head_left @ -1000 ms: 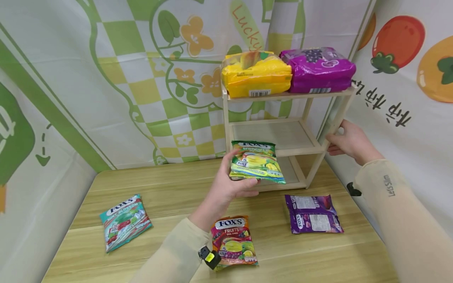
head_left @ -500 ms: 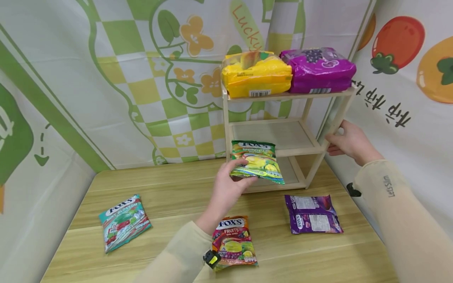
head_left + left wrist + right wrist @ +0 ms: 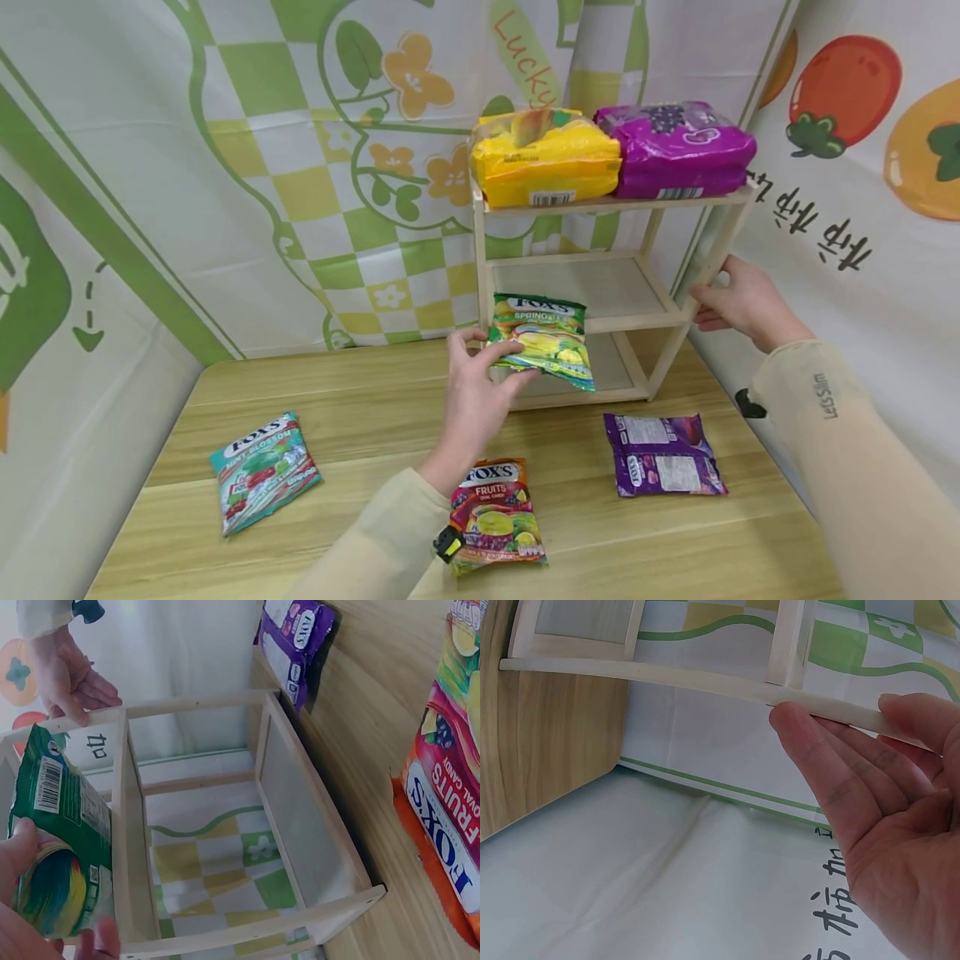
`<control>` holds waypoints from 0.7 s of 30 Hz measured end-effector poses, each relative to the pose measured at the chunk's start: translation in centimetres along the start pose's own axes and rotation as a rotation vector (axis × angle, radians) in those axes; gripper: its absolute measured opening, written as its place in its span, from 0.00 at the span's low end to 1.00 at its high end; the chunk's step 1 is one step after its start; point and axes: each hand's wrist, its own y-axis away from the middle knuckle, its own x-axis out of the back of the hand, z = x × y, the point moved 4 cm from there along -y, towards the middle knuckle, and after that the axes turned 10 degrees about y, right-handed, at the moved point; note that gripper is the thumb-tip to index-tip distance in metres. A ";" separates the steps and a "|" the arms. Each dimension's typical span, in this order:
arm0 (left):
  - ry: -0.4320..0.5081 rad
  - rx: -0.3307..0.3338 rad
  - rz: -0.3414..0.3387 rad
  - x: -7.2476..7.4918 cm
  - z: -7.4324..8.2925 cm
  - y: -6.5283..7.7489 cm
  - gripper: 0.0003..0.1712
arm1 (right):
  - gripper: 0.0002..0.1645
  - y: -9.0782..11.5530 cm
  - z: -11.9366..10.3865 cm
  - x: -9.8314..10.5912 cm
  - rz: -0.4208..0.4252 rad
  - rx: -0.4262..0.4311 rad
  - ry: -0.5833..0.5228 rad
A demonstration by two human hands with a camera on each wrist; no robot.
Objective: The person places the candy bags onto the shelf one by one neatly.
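Your left hand point(image 3: 477, 402) has a new grip on the green bag point(image 3: 547, 333) in front of the rack point(image 3: 600, 281), so it seems not put down yet, while your right hand point(image 3: 750, 304) holds the rack's side.

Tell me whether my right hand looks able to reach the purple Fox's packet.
Probably yes, once it's free: your right hand holds the wooden rack, but the purple Fox's packet lies on the table in front of the rack, with nothing on top.
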 end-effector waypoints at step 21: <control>-0.290 -0.537 -0.009 -0.4 0.8 -0.5 0.10 | 0.38 -0.1 0.1 0.0 0.003 -0.011 -0.006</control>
